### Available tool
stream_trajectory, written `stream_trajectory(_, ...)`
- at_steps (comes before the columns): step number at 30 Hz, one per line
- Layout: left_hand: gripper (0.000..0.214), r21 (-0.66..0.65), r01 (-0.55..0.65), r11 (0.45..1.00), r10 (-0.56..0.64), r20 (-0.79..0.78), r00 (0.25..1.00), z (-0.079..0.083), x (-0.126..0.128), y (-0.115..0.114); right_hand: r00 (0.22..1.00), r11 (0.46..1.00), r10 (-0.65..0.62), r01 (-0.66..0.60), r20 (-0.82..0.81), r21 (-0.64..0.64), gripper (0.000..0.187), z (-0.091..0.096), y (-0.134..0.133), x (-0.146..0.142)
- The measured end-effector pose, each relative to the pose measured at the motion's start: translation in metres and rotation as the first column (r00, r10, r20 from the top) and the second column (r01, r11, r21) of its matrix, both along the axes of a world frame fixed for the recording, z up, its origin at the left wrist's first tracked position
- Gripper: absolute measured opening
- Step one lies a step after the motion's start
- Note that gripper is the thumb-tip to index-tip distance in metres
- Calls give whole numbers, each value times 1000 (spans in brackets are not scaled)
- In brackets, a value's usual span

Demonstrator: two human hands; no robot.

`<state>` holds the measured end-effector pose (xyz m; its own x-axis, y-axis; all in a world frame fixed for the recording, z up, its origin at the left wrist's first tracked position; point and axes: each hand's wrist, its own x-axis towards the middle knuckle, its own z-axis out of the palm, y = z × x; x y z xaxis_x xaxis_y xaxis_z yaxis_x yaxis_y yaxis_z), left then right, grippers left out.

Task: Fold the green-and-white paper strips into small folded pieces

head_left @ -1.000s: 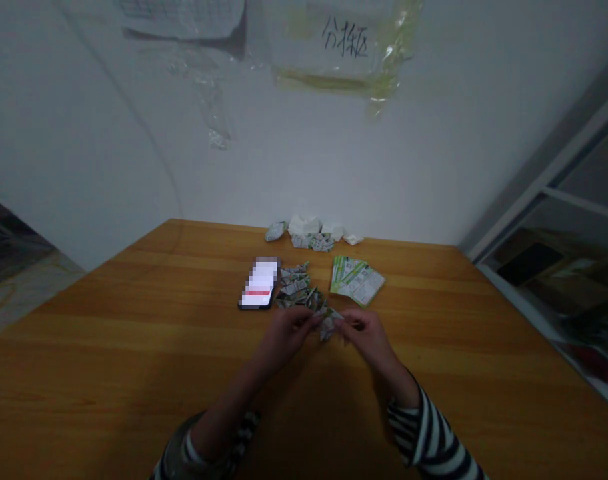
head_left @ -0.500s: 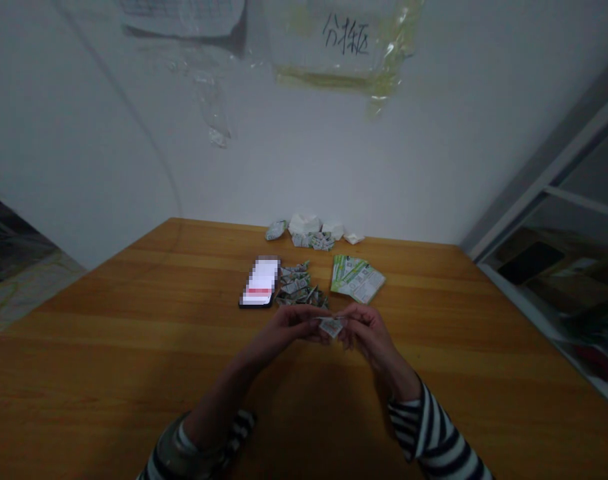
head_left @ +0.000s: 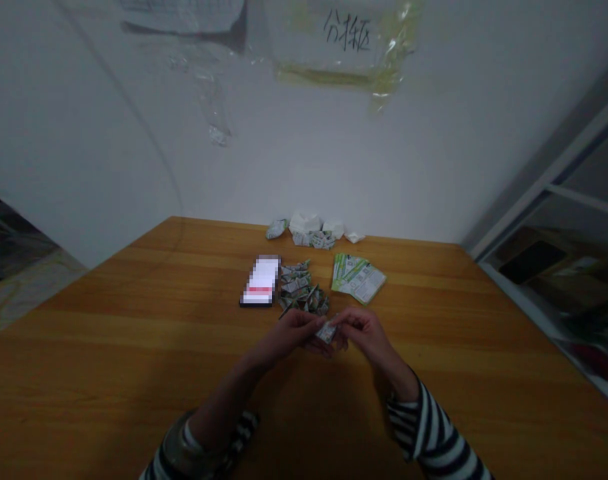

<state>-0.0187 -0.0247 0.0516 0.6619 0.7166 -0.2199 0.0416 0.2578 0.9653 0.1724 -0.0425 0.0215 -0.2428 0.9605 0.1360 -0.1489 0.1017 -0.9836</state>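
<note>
A small folded piece of printed paper (head_left: pixel 326 332) is between my two hands, above the near middle of the table. My left hand (head_left: pixel 298 329) is closed on its left side, thumb on top. My right hand (head_left: pixel 363 331) pinches at its upper right edge with thumb and forefinger; the other fingers curl underneath. Just beyond the hands lies a pile of folded printed papers (head_left: pixel 297 283). To its right is a stack of flat green-and-white printed sheets (head_left: pixel 359 279).
A phone (head_left: pixel 261 280) with a lit screen lies left of the pile. Crumpled white tissues (head_left: pixel 305 223) and more folded papers (head_left: pixel 314 239) sit along the wall at the back of the wooden table (head_left: pixel 134 313). A shelf frame (head_left: pixel 549 189) stands at the right.
The paper has turned from lying level across both hands to a tilted, more compact shape. My hands have dropped slightly towards me, and the right fingers have shifted over its upper edge.
</note>
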Motion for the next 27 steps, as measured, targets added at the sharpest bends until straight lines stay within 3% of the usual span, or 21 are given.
stream_trajectory(5, 45, 33, -61, 998, 61, -5, 998, -3, 1, 1, 999, 999, 39, -40, 22, 9, 26, 7, 0, 0)
stream_trajectory(8, 42, 91, -120, 989, 123, -20, 992, -9, 5, 2, 1000, 1000, -16, 16, 2, -22, 32, 6, 2, -1)
stream_trajectory(11, 39, 176, -165, 970, 178, -60, 982, -17, 9, 2, 995, 994, -80, 84, 53, -68, 33, 1, 4, -4)
stream_trajectory(15, 34, 315, -200, 928, 244, -105, 964, -26, 11, 3, 995, 988, -65, 74, 71, -136, 36, -6, 6, -4)
stream_trajectory(23, 40, 192, -105, 976, 130, -122, 984, -21, 10, 4, 988, 981, -132, 142, 78, -135, 38, -10, 5, -7)
stream_trajectory(27, 40, 255, -93, 962, 136, -156, 978, -19, 14, -1, 983, 984, -140, 151, 121, -92, 38, -9, 4, -7)
